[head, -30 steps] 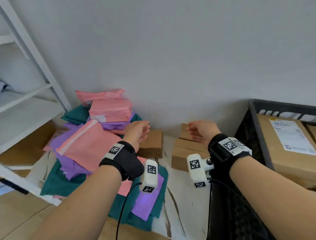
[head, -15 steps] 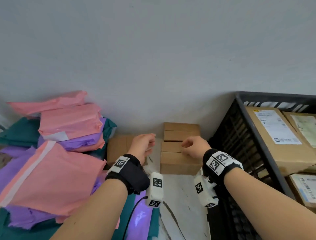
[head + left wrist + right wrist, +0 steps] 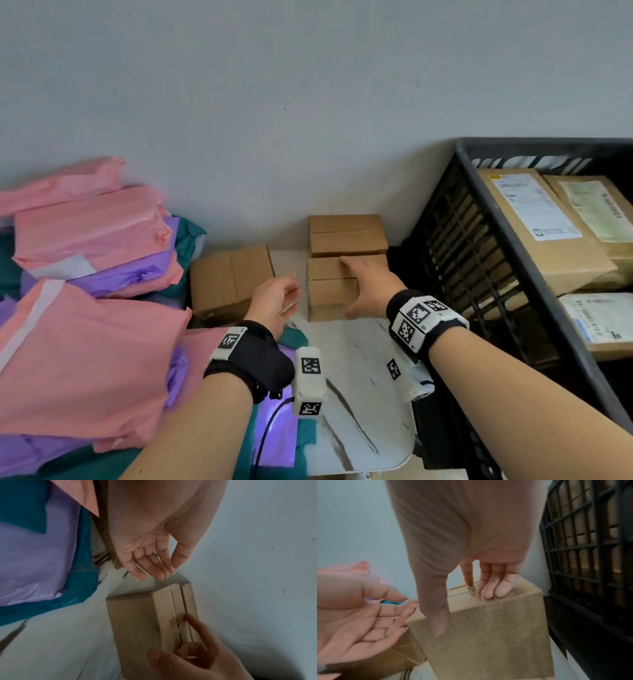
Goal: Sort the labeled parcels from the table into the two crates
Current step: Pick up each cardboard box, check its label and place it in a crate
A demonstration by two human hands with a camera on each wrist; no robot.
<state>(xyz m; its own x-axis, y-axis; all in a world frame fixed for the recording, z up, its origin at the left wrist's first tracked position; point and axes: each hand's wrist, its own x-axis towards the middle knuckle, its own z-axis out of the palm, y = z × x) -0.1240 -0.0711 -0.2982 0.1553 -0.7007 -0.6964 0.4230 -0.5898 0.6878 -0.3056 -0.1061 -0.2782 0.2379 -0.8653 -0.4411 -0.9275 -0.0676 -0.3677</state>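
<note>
Right hand (image 3: 370,288), loosely curled before, is now gripping the front cardboard box (image 3: 325,305), fingers on top, thumb down its front. Left hand (image 3: 274,301), fingers straight together, is hovering at 9 o'clock, crate (image 3: 548,148) at 3.

Head-cam downward, wrist-cams close (box (image 3: 325,298) shared)

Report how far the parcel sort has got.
Done: labeled boxes lie in the crate. In hand: the right hand clasps the front box on the table, left hand open beside it. Left: the back box, the side box and the mailer pile.
</note>
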